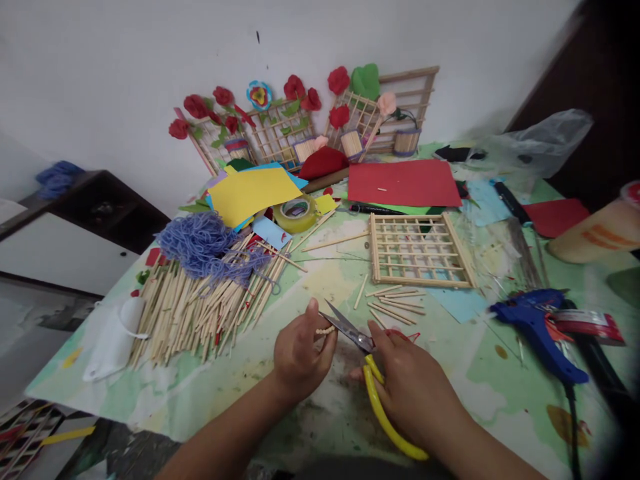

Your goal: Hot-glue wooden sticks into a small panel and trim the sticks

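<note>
My left hand (299, 350) is closed around a small row of short wooden sticks (325, 331), whose cut ends show between thumb and fingers. Scissors (365, 343) with yellow handles are in my right hand (413, 383). Their blades stand slightly apart and point toward my left hand, with the tips close to the stick ends. One long yellow handle loop hangs below my right palm. Just beyond my hands lie several loose cut sticks (397, 307). Behind these rests a wooden stick lattice frame (421, 282).
Left stands a pile of long sticks (170, 313) with blue yarn (197, 243) on it. A blue glue gun (535, 327) lies right, its cord running off the front. Yellow paper (257, 193), red paper (405, 183), tape (296, 215) and a bottle (595, 230) sit farther back.
</note>
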